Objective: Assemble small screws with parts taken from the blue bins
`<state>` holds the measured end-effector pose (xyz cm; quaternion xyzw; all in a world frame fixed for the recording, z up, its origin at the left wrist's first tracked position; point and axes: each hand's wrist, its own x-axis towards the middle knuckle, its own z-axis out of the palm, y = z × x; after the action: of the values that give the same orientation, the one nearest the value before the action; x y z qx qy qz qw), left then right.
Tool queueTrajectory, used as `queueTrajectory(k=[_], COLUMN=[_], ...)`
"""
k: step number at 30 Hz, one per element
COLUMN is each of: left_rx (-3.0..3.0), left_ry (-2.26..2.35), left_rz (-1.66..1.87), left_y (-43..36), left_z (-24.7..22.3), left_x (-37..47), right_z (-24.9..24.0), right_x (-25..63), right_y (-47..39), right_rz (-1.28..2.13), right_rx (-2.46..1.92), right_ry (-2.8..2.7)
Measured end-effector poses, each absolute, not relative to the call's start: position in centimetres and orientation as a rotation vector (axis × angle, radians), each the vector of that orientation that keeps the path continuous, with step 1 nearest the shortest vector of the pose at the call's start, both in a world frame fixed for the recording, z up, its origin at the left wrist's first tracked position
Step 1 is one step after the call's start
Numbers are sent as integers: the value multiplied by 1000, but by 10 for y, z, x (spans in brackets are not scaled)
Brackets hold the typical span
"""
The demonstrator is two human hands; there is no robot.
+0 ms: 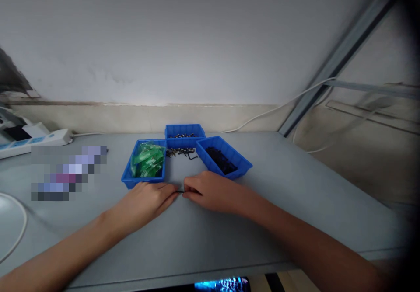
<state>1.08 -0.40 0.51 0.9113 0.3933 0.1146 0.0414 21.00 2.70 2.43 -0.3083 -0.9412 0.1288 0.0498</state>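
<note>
Thin dark piece, just one, bridges the small gap between two hands above the table, in front of three blue bins. Fingertips of the left hand pinch one end; those of the right hand pinch the other. One left bin holds green plastic packets, overlapping too much to count. One rear bin contains many small metal parts, and one right bin many black pieces. Several loose parts, uncountable here, lie between the bins. One white power strip sits at far left.
</note>
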Motion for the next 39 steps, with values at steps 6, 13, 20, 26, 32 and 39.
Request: queueTrajectory(k=[6, 13, 20, 26, 32, 39], left_rx=[2803, 2781, 2664, 2599, 2587, 2631], left_ry=[1229, 1277, 1402, 1456, 1390, 1213], left_rz=[247, 155, 130, 138, 280, 340], left_y=[-5, -6, -7, -6, -9, -12], left_z=[2, 4, 9, 14, 16, 13], left_x=[13, 15, 18, 16, 16, 16], right_z=[23, 17, 17, 16, 16, 11], right_x=[205, 204, 205, 207, 206, 204], right_y=[25, 25, 24, 27, 27, 26], right_rz=[261, 115, 76, 89, 169, 302], right_rx=[-813, -721, -735, -796, -853, -816], right_ry=[-2829, -2830, -2810, -2845, -2876, -2862])
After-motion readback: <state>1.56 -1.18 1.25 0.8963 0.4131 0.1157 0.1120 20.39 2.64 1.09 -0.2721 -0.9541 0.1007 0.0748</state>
